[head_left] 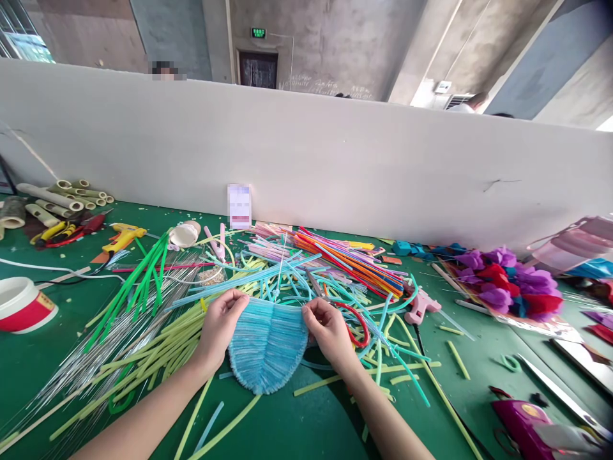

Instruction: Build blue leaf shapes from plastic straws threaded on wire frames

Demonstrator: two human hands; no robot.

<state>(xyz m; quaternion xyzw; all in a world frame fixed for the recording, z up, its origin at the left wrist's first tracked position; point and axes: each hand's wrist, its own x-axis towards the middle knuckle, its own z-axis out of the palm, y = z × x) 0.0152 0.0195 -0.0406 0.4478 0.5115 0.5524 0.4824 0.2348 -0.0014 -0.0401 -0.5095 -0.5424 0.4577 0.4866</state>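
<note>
A blue fuzzy leaf-shaped piece of pipe cleaners (268,345), with a centre seam and a rounded lower edge, hangs upright between my hands. At its upper left corner, my left hand (218,329) pinches it between thumb and fingers. The upper right corner is pinched by my right hand (330,332). Just beyond that hand, partly covered by it, lie red-handled scissors (368,331). Behind and under the leaf spreads a heap of loose light-blue pipe cleaners (249,276). Yellow-green pipe cleaners (163,342) lie beside my left forearm.
Green pipe cleaners (148,278), thin wires (115,326), a yellow glue gun (122,237) and a paper cup (23,305) lie left. On the right are a pink glue gun (421,305), purple-red flowers (507,284) and large scissors (560,393). A white partition (306,160) stands behind.
</note>
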